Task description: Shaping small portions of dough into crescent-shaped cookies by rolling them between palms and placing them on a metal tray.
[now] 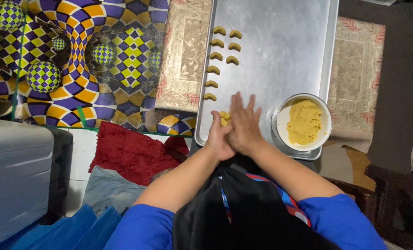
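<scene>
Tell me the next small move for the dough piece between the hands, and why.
Probably finish rolling the dough piece between the left hand and right hand, then set it below the last crescent on the baking tray: the left column holds six, the right only three, and the piece isn't yet curved.

A patterned mat (67,60) in purple, yellow and white swirls covers the floor at the left, with a beige floral cloth (183,55) beside it. A red rug (132,150) lies nearer, next to a grey box (14,171) and some blue fabric (83,229)
</scene>
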